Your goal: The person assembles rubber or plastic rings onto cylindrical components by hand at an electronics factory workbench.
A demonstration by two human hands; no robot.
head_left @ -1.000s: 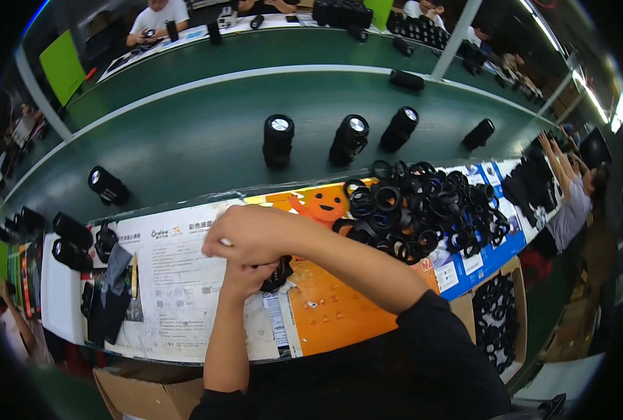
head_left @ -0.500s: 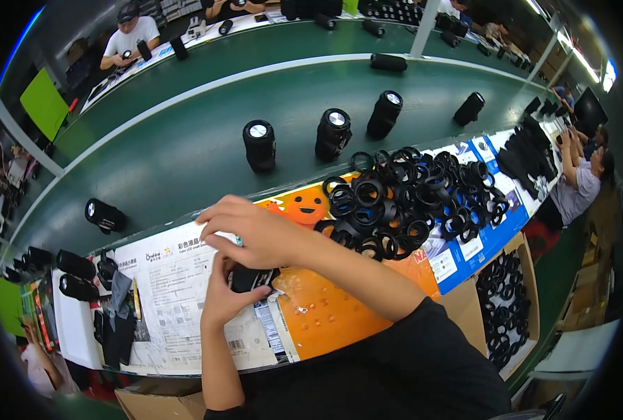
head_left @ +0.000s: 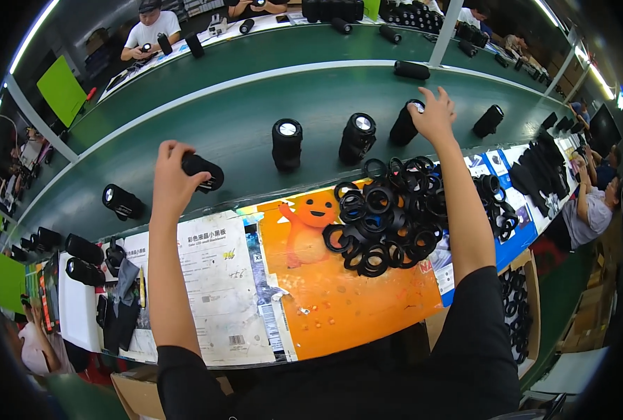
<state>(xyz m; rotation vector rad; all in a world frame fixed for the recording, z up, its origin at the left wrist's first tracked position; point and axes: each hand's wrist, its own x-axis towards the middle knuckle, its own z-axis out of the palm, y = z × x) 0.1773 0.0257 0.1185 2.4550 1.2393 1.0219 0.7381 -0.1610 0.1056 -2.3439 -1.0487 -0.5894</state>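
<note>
My left hand (head_left: 170, 176) is stretched forward and closed around a black cylindrical speaker (head_left: 203, 171), held on its side over the near edge of the green conveyor belt (head_left: 241, 105). My right hand (head_left: 434, 115) reaches far forward and rests on the top of another black cylinder (head_left: 404, 124) standing on the belt. Two more upright black cylinders (head_left: 287, 143) (head_left: 357, 136) stand between my hands. A heap of several black rings (head_left: 395, 213) lies on the orange sheet (head_left: 325, 280) under my right arm.
A lone black cylinder (head_left: 121, 201) lies at the left on the belt, with more (head_left: 80, 255) at the bench's left end. A white printed sheet (head_left: 213, 280) covers the bench. Other people (head_left: 150, 31) (head_left: 588, 203) work at the far line and at the right. A box of rings (head_left: 518, 308) sits at the right.
Both hands were together over the bench working on a black part. Now they have spread apart: the left has carried a cylinder to the belt, the right has reached out to a far cylinder.
</note>
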